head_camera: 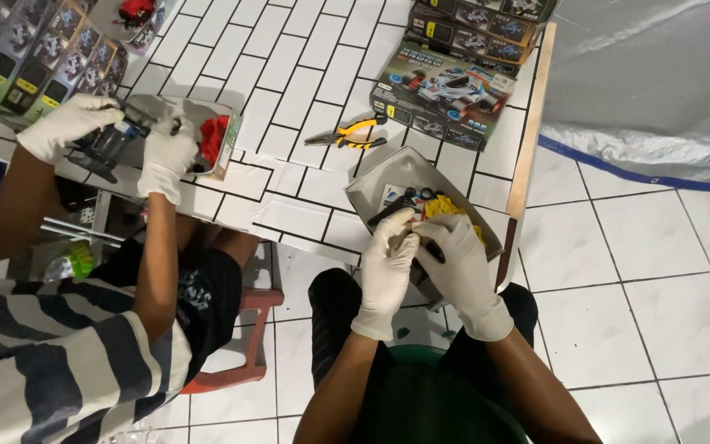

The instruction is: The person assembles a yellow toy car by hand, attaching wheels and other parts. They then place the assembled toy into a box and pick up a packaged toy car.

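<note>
Sitting at a white-tiled table (306,57) edged with a wooden strip, over a pale tiled floor, with a sheet of clear plastic (643,74) bunched up beyond the far edge. Pinching a small black piece (412,236) with the left hand (384,263), gloved in white, fingers closed narrowly around it. Meeting it from the other side with the right hand (463,267), also gloved, fingertips curled tight on the same piece. Holding that piece just above the near rim of a grey tray (388,168), with yellow parts (445,207) and more black bits lying inside. Leaving yellow-handled pliers (347,134) untouched just beyond the tray, near a toy car box (445,94).

To the left, working apart: a co-worker's gloved hands (166,156) gripping a black frame (112,140) beside red parts (214,138), seated on a red stool (240,362).

Judging the risks: gripping something so small through loose glove tips, and so possibly losing it to a slip, down past the table edge onto the floor between the knees. Overhanging the edge with the tray, too, and so risking a tip and spill from a nudge of either wrist.
</note>
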